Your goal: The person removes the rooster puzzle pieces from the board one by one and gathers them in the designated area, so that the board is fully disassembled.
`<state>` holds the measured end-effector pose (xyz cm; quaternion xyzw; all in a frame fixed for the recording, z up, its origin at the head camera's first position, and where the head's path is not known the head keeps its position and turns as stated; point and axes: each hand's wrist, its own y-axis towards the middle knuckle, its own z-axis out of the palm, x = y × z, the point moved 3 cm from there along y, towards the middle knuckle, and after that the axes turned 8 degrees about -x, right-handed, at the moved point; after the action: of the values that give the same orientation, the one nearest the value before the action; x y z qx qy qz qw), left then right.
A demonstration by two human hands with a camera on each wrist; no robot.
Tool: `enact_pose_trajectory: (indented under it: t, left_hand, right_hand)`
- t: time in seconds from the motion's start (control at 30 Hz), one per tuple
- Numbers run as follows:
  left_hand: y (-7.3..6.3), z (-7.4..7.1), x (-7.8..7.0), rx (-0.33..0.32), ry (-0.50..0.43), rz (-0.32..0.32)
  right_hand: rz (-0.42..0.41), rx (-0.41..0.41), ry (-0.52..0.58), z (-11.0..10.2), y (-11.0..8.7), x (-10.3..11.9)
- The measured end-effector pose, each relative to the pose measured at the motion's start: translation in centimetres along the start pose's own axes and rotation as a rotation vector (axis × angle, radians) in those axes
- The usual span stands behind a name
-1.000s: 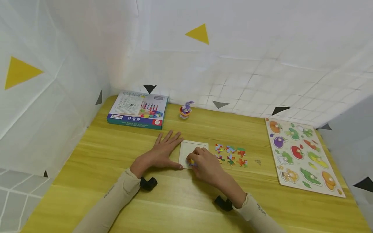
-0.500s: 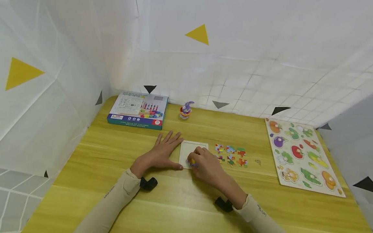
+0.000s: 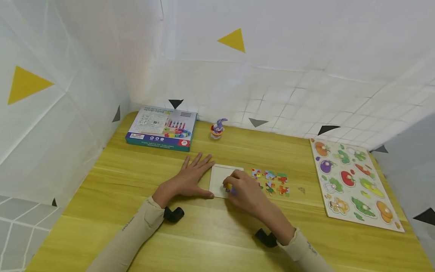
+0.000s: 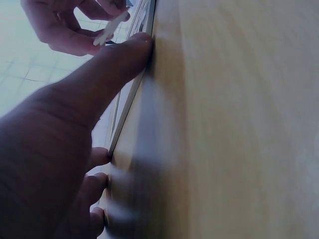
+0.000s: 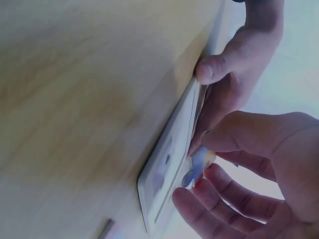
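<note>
My right hand (image 3: 247, 193) pinches a small jigsaw piece (image 5: 198, 163) between thumb and fingers, close over a pale square puzzle tray (image 3: 217, 176). Yellow and blue show on the piece in the head view. Seen from the left wrist, the same piece (image 4: 110, 29) is tilted, with its pale edge showing. My left hand (image 3: 186, 182) lies spread at the tray's left side, the thumb at its lower left corner and the fingertips by its upper left edge. To the right of the tray, several loose jigsaw pieces (image 3: 270, 175) lie in two rows, partly hidden by my right hand.
At the far right lies a vegetable peg puzzle board (image 3: 347, 177). A boxed bead set (image 3: 161, 128) is at the back left, and a purple rabbit figure (image 3: 217, 129) stands beside it. A small brownish bit (image 3: 301, 190) lies right of the pieces. White sheeting (image 3: 289, 75) rises behind the table.
My right hand has shifted slightly to the right with the jigsaw piece still pinched, uncovering a little more of the tray. The left hand has stayed in place.
</note>
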<state>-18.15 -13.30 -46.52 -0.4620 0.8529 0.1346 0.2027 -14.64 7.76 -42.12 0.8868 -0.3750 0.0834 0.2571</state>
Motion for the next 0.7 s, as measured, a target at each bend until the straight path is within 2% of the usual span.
enact_pose_trajectory:
  t: [0.47,0.7]
  left_hand:
    - [0.2,-0.1,-0.1,0.015,-0.006,-0.019]
    - [0.0,-0.3,-0.2,0.022,0.002,-0.016]
  right_hand:
    - [-0.004,0.015,-0.001,-1.2,-1.3,-0.2]
    - [-0.001,0.028,-0.057,-1.7,-2.3,-0.8]
